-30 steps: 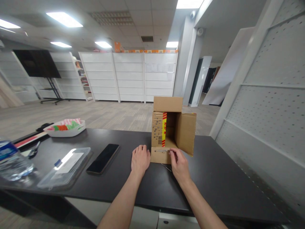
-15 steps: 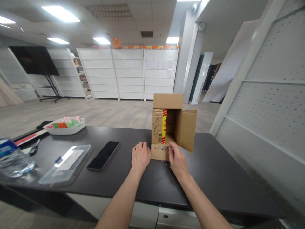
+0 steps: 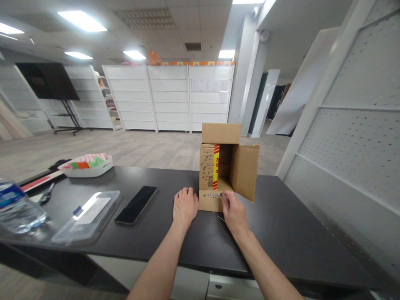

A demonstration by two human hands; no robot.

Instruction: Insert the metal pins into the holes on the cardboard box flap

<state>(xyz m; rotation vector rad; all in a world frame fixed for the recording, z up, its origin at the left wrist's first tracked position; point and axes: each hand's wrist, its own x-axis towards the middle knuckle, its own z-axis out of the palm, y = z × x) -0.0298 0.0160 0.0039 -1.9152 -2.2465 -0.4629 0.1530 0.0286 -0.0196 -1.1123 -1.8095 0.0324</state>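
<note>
Dark desk (image 3: 300, 233), left half: phone (image 3: 136, 205) lying flat, black face up. Left of it, clear plastic case (image 3: 93, 223) with a white sheet, in or on it, can't tell. Bottle (image 3: 18, 208) with blue label, cut off by frame edge. White basket (image 3: 90, 171) behind, colored packets (image 3: 86, 163) inside. Background: black screen (image 3: 46, 81) on stand, white shelving (image 3: 168, 98). Right: perforated panel (image 3: 353, 129), light gray.
</note>
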